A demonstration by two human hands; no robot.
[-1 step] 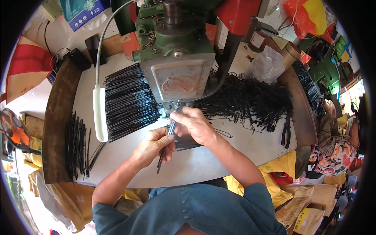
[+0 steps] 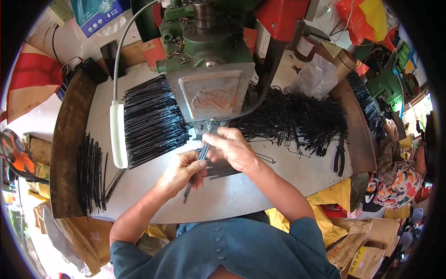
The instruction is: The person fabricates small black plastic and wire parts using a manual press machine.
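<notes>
My left hand [image 2: 180,174] is closed round a slim bundle of thin dark metal rods [image 2: 187,191], whose lower ends stick out below the fingers. Just above it, my right hand [image 2: 231,148] pinches the upper part of the same rods between thumb and fingers. The bundle is tilted, its top close under the grey front plate [image 2: 211,95] of a green press [image 2: 204,44]. My fingers hide exactly where the rod tips meet the press. A few more black rods [image 2: 222,170] lie on the table behind my hands.
On the pale table [image 2: 232,200], black rods [image 2: 153,121] lie in a neat stack left of the press, with a tangled pile [image 2: 302,116] at right. Pliers [image 2: 339,160] rest near the right edge. A white lamp [image 2: 119,135] hangs at left. Another person's hand [image 2: 391,129] shows far right.
The lower ends of the held rods have swung slightly left. Both hands keep nearly the same place and grip.
</notes>
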